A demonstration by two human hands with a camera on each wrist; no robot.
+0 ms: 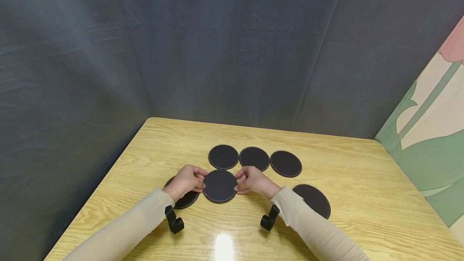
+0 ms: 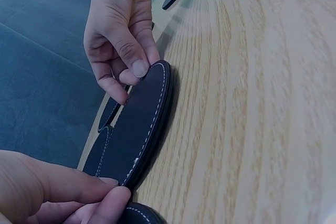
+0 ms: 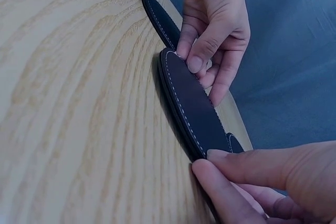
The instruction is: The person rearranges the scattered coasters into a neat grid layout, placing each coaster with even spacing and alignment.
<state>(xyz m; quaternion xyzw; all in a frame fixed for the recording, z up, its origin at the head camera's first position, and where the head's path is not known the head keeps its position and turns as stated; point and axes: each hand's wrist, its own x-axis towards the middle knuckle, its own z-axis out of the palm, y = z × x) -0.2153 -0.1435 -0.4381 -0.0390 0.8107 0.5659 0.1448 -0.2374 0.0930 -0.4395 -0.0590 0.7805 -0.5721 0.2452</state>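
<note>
Both hands hold a round black coaster (image 1: 220, 186) with pale stitching round its rim. My left hand (image 1: 187, 181) pinches its left edge between thumb and fingers, and my right hand (image 1: 254, 180) pinches the right edge the same way. In the right wrist view the rim of the held coaster (image 3: 191, 103) shows a layered edge, close over the wood. Another black coaster (image 1: 187, 201) lies under the left hand and wrist, partly hidden by them. To the right, one more coaster (image 1: 312, 200) is partly covered by the right forearm.
Behind the hands, three black coasters lie in a row: a left one (image 1: 223, 157), a middle one (image 1: 254, 158) and a right one (image 1: 286, 164). They rest on a light wooden table (image 1: 362, 196). A dark curtain (image 1: 224, 51) hangs along the table's back and left sides.
</note>
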